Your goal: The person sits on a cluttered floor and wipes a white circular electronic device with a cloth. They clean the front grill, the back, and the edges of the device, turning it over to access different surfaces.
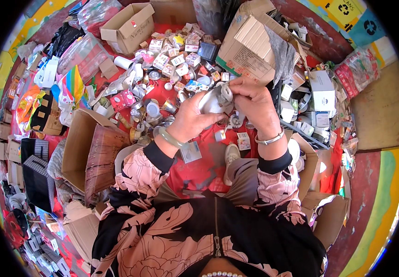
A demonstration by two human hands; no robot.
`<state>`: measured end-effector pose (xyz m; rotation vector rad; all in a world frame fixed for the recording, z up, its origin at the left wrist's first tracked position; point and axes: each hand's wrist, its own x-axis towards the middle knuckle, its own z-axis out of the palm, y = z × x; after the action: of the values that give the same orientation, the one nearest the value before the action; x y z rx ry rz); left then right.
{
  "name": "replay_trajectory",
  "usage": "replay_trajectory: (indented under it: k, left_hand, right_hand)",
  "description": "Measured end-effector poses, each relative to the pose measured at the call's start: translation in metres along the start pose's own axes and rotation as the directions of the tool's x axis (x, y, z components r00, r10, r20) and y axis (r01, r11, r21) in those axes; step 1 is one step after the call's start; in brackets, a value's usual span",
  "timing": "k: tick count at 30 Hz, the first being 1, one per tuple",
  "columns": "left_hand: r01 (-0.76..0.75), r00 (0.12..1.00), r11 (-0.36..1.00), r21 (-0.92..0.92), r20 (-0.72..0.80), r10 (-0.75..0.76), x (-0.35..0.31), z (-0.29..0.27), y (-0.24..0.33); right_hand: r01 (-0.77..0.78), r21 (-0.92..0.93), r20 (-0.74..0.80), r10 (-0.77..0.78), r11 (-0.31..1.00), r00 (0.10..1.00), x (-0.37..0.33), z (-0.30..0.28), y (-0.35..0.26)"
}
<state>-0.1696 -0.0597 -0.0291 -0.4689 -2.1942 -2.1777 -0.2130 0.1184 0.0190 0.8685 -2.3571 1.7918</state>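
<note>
Between my two hands, over the heap, is a whitish rounded thing with a crumpled, greyish, bag-like top; its exact kind does not show. My left hand wraps its lower left side, thumb across the near edge. From the right, my right hand pinches the crumpled top with fingers bent together. Below them on the red ground cloth lie a flat pale box and a small printed box. Many small boxes, lids and tins spread just beyond my hands.
An upright cardboard box stands at the back left, and a torn carton at the back right. An opened carton is by my left arm. A dark crate full of packages sits to the right. My shoe rests on the cloth.
</note>
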Motion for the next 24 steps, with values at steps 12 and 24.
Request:
replay_trajectory:
  k: [12, 24]
  left_hand:
    - [0.038, 0.997, 0.937, -0.347, -0.054, -0.061, 0.001, -0.006, 0.004]
    - [0.124, 0.991, 0.812, -0.571, 0.104, -0.079, 0.004, -0.021, 0.007]
  right_hand:
    - [0.191, -0.49, -0.108, -0.277, 0.851, 0.955, -0.001, 0.006, 0.021]
    - [-0.236, 0.126, 0.06, 0.23, 0.963, 0.971, -0.007, -0.019, 0.012]
